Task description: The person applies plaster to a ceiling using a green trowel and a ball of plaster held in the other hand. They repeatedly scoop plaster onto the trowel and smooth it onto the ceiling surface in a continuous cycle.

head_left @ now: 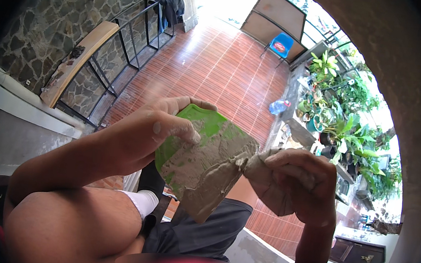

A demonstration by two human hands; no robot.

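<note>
Reddish striped tiles make up the floor (217,65), running from the top of the frame down through its middle. A stone wall (53,17) fills the upper left, and leafy plants (366,117) crowd the right side. A black metal frame (122,40) slants along the wall with a wooden plank (82,59) on it. In the lower left is the person's bare bent leg (78,220), and dark cloth (200,233) covers the lower centre.

At the centre of the frame is a green board (208,123), tilted, its face mostly coated in grey paste (218,155) that lies thicker toward the lower right corner. The right hand (313,181), right of centre, is curled with its fingers closed around a grey-coated piece (269,186); what kind of thing this is, I cannot tell. Its narrow end meets the paste at the board's right edge, and it widens toward the lower right. The left hand (163,119) grips the board's upper left edge, partly closed, its thumb on the coated face and fingers behind.

Near the top, a brown panel (274,12) stands behind a blue chair (281,45). Smaller still, a clear bluish bottle (278,107) lies by the plants.
</note>
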